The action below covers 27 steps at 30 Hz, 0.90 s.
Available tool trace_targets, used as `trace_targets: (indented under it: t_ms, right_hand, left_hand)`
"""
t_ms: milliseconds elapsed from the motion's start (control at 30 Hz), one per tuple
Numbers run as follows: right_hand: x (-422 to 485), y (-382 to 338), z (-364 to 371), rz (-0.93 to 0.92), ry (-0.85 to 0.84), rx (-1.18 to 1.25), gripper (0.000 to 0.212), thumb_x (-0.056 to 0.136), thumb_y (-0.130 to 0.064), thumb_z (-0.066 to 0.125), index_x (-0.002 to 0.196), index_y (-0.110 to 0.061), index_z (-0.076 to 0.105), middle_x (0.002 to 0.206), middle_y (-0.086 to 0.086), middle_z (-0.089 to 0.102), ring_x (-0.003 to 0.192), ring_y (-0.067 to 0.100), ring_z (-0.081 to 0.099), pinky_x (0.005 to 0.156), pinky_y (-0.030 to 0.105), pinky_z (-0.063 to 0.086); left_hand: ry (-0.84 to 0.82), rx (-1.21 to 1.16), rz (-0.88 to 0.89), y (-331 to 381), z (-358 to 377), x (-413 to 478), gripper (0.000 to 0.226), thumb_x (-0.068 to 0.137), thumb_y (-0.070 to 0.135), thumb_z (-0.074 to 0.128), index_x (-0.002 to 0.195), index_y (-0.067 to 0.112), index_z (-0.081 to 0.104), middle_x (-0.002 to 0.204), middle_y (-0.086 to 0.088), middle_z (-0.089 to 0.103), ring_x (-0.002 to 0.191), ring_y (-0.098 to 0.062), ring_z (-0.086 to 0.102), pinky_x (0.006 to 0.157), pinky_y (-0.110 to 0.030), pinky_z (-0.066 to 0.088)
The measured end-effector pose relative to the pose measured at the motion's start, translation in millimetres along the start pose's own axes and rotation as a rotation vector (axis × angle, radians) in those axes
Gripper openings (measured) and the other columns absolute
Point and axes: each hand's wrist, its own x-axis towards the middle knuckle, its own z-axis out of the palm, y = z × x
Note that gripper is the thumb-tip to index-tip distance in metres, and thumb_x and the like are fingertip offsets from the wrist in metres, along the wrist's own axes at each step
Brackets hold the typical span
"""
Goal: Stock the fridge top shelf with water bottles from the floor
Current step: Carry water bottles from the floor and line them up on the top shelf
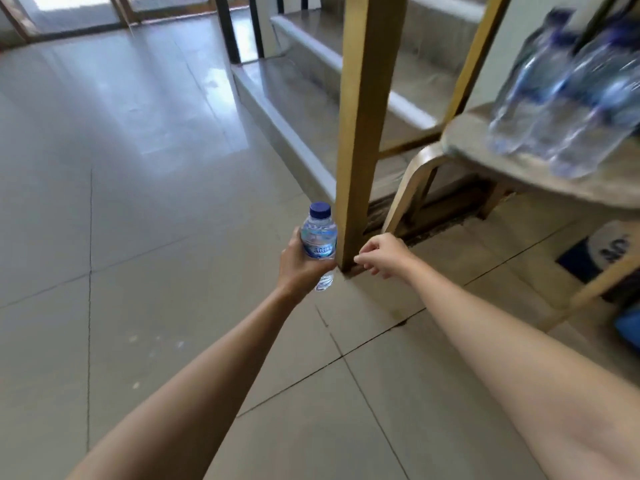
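Left hand [300, 263] wrapped round small water bottle [319, 237], long axis upright, blue cap up; right hand [382, 254] just beside, empty, fingers loosely curled; more bottles [568, 95] upper right on stool [485, 150]; fridge unseen.

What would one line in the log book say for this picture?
left hand: holds water bottle upright | right hand: empty, loosely curled | more bottles: on stool | fridge: not in view

Clear water bottle [319, 242] capped dark blue, labelled blue-white; gold post [363, 133] beside it; floor tiles [138, 202] pale grey-beige.
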Motion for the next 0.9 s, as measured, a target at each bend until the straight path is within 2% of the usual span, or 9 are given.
trace_targets:
  t_ms: [67,133,267,367,467,567,633,733,900]
  right_hand:
    - [-38,-21,-55,0.068,0.016,0.021,0.016,0.086,-0.026,0.068,0.094,-0.012,0.067,0.082,0.007,0.069,0.068,0.017,0.063,0.058,0.029,0.051]
    - [-81,-41,-114,0.128,0.039,0.045,0.014,0.085,-0.026,0.069,0.092,-0.014,0.065,0.077,0.004,0.067,0.063,0.015,0.061,0.054,0.024,0.046]
    - [-174,-82,-223,0.208,0.087,0.102,0.016,0.087,-0.028,0.067,0.091,-0.014,0.062,0.085,0.007,0.069,0.067,0.016,0.063,0.06,0.026,0.048]
    - [-255,-115,-314,0.276,0.143,0.16,0.022,0.087,-0.031,0.067,0.096,-0.011,0.063,0.092,0.01,0.069,0.071,0.018,0.064,0.063,0.027,0.049]
    - [-328,-139,-402,0.318,0.252,0.198,0.024,0.087,-0.033,0.066,0.097,-0.012,0.062,0.088,0.008,0.068,0.069,0.017,0.062,0.06,0.026,0.047]
    - [-396,-148,-490,0.329,0.37,0.213,0.022,0.086,-0.036,0.066,0.093,-0.015,0.062,0.086,0.007,0.069,0.07,0.018,0.064,0.057,0.025,0.046]
    - [-442,-147,-547,0.329,0.46,0.204,0.018,0.088,-0.033,0.065,0.09,-0.015,0.061,0.081,0.005,0.067,0.067,0.016,0.062,0.054,0.023,0.043]
    - [-511,-136,-626,0.345,0.609,0.184,0.017,0.09,-0.029,0.064,0.095,-0.013,0.06,0.076,0.003,0.063,0.062,0.013,0.058,0.053,0.021,0.041]
    - [-617,-104,-741,0.399,0.861,0.113,0.016,0.089,-0.029,0.065,0.078,-0.019,0.058,0.071,0.002,0.062,0.059,0.012,0.057,0.053,0.021,0.039]
  left_hand:
    - [-0.057,-0.014,0.038,76,-7,-6,0.056,0.061,0.007,0.081,0.111,0.018,0.057,0.094,0.004,0.065,0.081,-0.009,0.062,0.066,-0.004,0.044]
    - [-0.145,-0.039,0.067,159,-13,-14,0.058,0.061,0.007,0.08,0.112,0.02,0.056,0.098,0.002,0.067,0.086,-0.012,0.065,0.076,-0.018,0.051]
    - [-0.277,-0.038,0.132,306,-21,-34,0.059,0.059,0.015,0.08,0.112,0.021,0.055,0.1,0.003,0.067,0.09,-0.013,0.066,0.081,-0.028,0.053]
    - [-0.41,-0.002,0.192,424,-17,-62,0.058,0.061,0.015,0.08,0.112,0.023,0.055,0.099,0.005,0.067,0.09,-0.011,0.065,0.079,-0.023,0.05]
    - [-0.511,0.014,0.274,531,-1,-90,0.053,0.061,0.014,0.081,0.106,0.024,0.055,0.097,0.004,0.067,0.089,-0.012,0.064,0.077,-0.021,0.047]
    - [-0.597,-0.003,0.339,622,33,-112,0.059,0.056,0.02,0.082,0.109,0.018,0.057,0.097,0.002,0.068,0.092,-0.016,0.066,0.078,-0.026,0.05]
    - [-0.635,-0.018,0.418,678,61,-129,0.058,0.056,0.022,0.084,0.108,0.02,0.058,0.098,0.001,0.069,0.094,-0.018,0.066,0.084,-0.032,0.051]
    - [-0.699,-0.062,0.528,758,110,-162,0.057,0.061,0.019,0.084,0.112,0.019,0.059,0.104,0.001,0.069,0.096,-0.014,0.064,0.088,-0.027,0.048]
    - [-0.828,-0.123,0.714,892,194,-227,0.052,0.065,0.016,0.082,0.111,0.017,0.058,0.101,0.002,0.067,0.093,-0.016,0.063,0.087,-0.028,0.048]
